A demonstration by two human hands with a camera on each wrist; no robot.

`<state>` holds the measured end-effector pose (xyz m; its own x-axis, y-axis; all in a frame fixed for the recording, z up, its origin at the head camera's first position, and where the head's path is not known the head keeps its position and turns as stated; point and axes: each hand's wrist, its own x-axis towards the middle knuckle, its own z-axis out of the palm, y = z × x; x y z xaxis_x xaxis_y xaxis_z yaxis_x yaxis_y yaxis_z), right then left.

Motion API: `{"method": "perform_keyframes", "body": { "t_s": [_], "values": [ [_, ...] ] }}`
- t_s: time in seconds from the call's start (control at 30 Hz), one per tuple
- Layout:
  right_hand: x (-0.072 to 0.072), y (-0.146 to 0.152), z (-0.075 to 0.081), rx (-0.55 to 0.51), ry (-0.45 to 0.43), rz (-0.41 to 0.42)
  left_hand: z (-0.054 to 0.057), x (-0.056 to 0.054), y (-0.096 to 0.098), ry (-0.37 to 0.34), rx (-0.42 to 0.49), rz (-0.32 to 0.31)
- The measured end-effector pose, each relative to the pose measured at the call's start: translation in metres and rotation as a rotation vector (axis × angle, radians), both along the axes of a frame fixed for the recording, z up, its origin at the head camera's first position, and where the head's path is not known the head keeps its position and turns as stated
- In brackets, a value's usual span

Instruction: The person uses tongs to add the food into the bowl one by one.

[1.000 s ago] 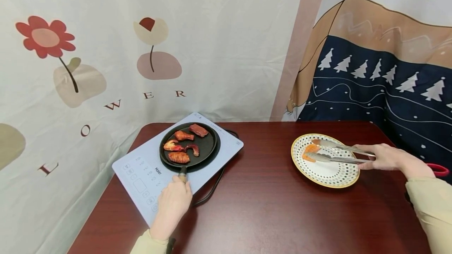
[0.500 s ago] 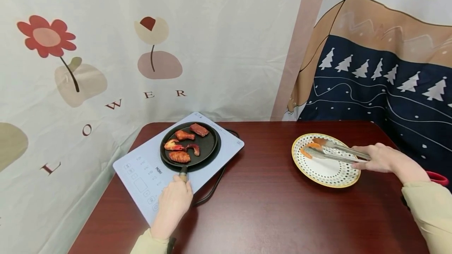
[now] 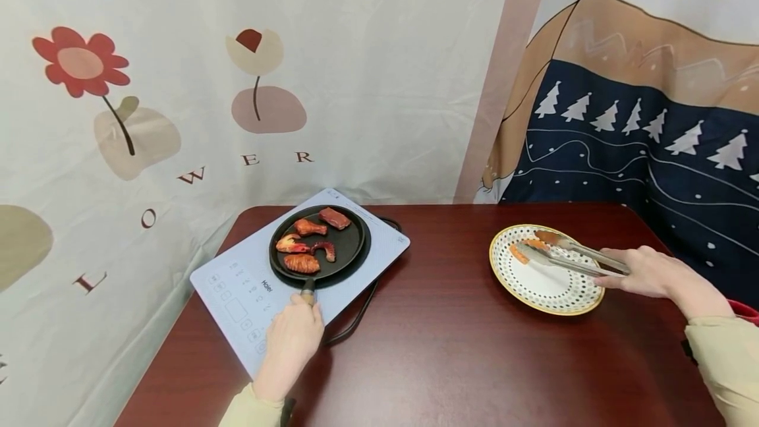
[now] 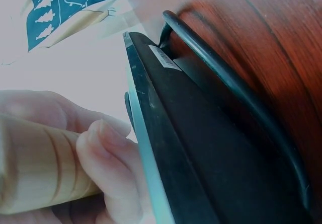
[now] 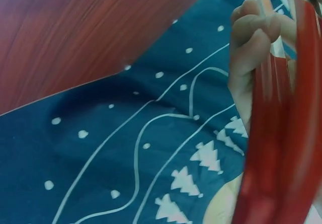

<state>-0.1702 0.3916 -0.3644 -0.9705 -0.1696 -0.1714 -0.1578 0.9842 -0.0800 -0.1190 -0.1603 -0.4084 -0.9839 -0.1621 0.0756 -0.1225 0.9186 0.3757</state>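
In the head view my left hand (image 3: 294, 333) grips the wooden handle (image 3: 308, 294) of a black frying pan (image 3: 348, 249). The left wrist view shows fingers and thumb curled round that handle (image 4: 35, 163). Several food pieces lie in the pan, among them a drumstick (image 3: 310, 227), a wing (image 3: 301, 263) and a curled tentacle (image 3: 325, 251). Over to the right, my right hand (image 3: 649, 272) holds metal tongs (image 3: 578, 261) low over a dotted plate (image 3: 554, 295). Their tips lie at an orange food piece (image 3: 519, 254), partly hidden; whether they pinch it I cannot tell. Red tong handles (image 5: 266, 148) fill the right wrist view's edge.
Beneath the pan is a pale induction cooker (image 3: 207, 279), set at an angle on the dark red table (image 3: 439, 335). Its black cable (image 3: 354, 325) runs along the right side. Printed curtains (image 3: 385, 84) hang behind the table.
The tongs' tips have drawn closer together and turned a little at the orange piece, which has shifted slightly on the plate. My left hand and the pan stay put.
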Motion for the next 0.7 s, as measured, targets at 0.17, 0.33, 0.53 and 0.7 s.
{"method": "perform_keyframes", "body": {
  "t_s": [0.17,0.33,0.53,0.7],
  "values": [
    [-0.005,0.015,-0.005,-0.027,-0.05,-0.014,0.0,0.0,0.0,-0.011,0.008,0.002],
    [-0.009,0.026,-0.011,-0.09,-0.067,-0.024,0.0,0.0,0.0,-0.004,0.003,0.001],
    [-0.009,0.028,-0.014,-0.106,-0.023,0.02,0.0,0.0,0.001,-0.006,0.001,0.003],
    [0.0,0.023,-0.015,-0.153,-0.052,-0.002,0.001,0.001,0.001,0.002,-0.002,-0.003]
  ]
}}
